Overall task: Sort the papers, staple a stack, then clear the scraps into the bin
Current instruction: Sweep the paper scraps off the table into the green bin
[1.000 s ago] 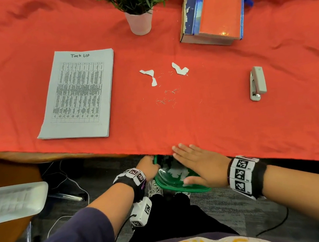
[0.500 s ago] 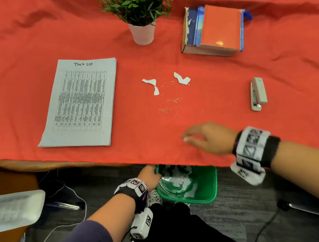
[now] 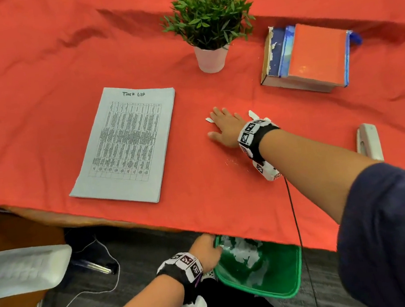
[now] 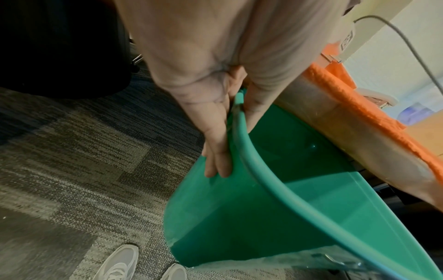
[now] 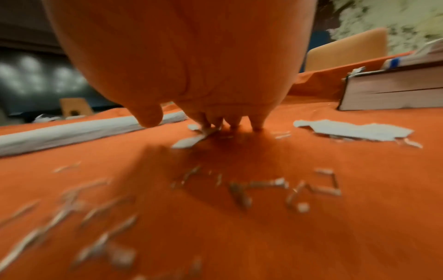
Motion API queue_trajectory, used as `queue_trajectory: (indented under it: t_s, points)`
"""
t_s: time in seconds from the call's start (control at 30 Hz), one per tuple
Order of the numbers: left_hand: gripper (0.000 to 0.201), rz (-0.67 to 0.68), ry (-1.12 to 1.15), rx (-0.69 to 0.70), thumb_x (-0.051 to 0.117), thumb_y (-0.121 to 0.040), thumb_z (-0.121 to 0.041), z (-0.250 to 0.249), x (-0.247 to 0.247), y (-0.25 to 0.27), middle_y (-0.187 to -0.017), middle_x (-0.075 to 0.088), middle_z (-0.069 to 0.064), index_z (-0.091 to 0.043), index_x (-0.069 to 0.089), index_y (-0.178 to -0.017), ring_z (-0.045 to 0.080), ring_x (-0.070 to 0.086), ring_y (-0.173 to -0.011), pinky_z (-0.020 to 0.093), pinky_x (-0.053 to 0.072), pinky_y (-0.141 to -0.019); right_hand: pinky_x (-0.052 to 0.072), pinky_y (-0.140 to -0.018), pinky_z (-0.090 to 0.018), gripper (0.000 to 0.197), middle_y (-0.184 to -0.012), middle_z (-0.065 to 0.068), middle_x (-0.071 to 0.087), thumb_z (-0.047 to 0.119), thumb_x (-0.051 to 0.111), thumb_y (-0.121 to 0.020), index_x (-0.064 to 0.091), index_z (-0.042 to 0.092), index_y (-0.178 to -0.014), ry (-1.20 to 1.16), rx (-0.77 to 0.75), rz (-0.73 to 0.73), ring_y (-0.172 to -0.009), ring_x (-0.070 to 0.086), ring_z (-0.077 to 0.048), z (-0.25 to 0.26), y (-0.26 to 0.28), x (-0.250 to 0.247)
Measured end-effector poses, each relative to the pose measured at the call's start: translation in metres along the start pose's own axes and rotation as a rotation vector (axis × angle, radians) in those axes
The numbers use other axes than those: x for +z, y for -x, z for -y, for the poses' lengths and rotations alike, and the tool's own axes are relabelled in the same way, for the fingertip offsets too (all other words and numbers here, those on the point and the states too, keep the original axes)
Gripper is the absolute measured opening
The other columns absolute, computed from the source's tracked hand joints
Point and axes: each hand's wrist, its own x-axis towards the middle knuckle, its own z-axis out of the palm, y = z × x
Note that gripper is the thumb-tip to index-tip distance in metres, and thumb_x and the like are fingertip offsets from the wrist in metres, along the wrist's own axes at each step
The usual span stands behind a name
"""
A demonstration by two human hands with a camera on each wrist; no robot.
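Observation:
My right hand (image 3: 223, 127) lies flat on the red cloth with fingers straight, over the torn scraps. Its fingertips (image 5: 233, 123) touch one white scrap (image 5: 189, 141), whose tip shows at the fingers' left (image 3: 209, 119). A second scrap (image 5: 354, 130) lies just to the right of the hand. Loose staples (image 5: 275, 187) are scattered under the wrist. Below the table edge my left hand (image 4: 215, 132) holds the green bin (image 4: 251, 208) by its rim, thumb inside, fingers outside. White scraps lie inside the bin (image 3: 286, 271). The printed paper stack (image 3: 128, 142) lies to the left.
A white stapler (image 3: 367, 142) lies at the right, partly behind my right forearm. A pile of books (image 3: 312, 57) and a potted plant (image 3: 208, 21) stand at the back. A white chair arm (image 3: 18, 270) is at lower left, with cables on the carpet.
My right hand rose from the bin, crossed the table edge and moved forward onto the scraps. The left hand stayed on the bin's rim.

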Motion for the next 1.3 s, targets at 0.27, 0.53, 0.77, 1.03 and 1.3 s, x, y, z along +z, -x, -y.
queue_trajectory:
  t_s: [0.27,0.53,0.77,1.03,1.3]
  points:
    - [0.034,-0.026,-0.028,-0.012,0.059,-0.084,-0.021,-0.001,0.0,0.0,-0.112,0.067,0.014,-0.009,0.061,-0.115,0.025,0.065,-0.101,0.04,0.053,-0.092,0.001,-0.122,-0.039,0.083,-0.159,-0.008,-0.02,0.057,0.031,-0.096,-0.009,0.01,-0.152,0.049,-0.224,0.22,-0.147,-0.015,-0.021,-0.01,0.137,0.056]
    - [0.036,-0.064,-0.117,0.017,0.055,-0.093,-0.016,-0.006,0.0,0.001,-0.125,0.06,0.011,-0.005,0.054,-0.127,0.025,0.057,-0.114,0.022,0.042,-0.093,-0.002,-0.117,-0.022,0.081,-0.158,0.006,-0.009,0.065,0.012,-0.088,0.002,0.018,-0.154,-0.058,-0.254,0.205,-0.146,-0.005,-0.006,-0.025,0.205,0.028]
    - [0.037,-0.048,-0.08,0.005,0.057,-0.093,-0.015,-0.01,0.0,0.005,-0.121,0.062,0.014,-0.004,0.052,-0.128,0.026,0.06,-0.108,0.03,0.048,-0.096,0.007,-0.119,-0.044,0.073,-0.162,-0.008,-0.004,0.046,0.037,-0.099,0.004,0.009,-0.153,-0.09,0.079,-0.056,-0.149,-0.003,-0.027,-0.087,0.072,-0.021]
    - [0.032,-0.044,-0.071,-0.015,0.056,-0.094,-0.017,-0.008,0.002,0.004,-0.106,0.064,0.012,-0.003,0.054,-0.123,0.024,0.062,-0.093,0.028,0.05,-0.082,0.002,-0.119,-0.042,0.077,-0.162,-0.009,-0.005,0.052,0.036,-0.097,0.005,0.011,-0.154,-0.008,-0.059,-0.007,-0.149,-0.004,-0.026,-0.065,0.082,0.031]
    - [0.036,-0.003,-0.089,-0.022,0.055,-0.092,-0.012,-0.02,-0.003,0.014,-0.104,0.058,0.01,0.002,0.05,-0.125,0.022,0.058,-0.092,0.03,0.048,-0.085,0.005,-0.117,-0.025,0.062,-0.162,-0.003,0.003,0.041,0.036,-0.101,0.017,0.013,-0.153,-0.121,-0.272,0.151,-0.149,0.004,-0.015,-0.03,0.204,0.078]
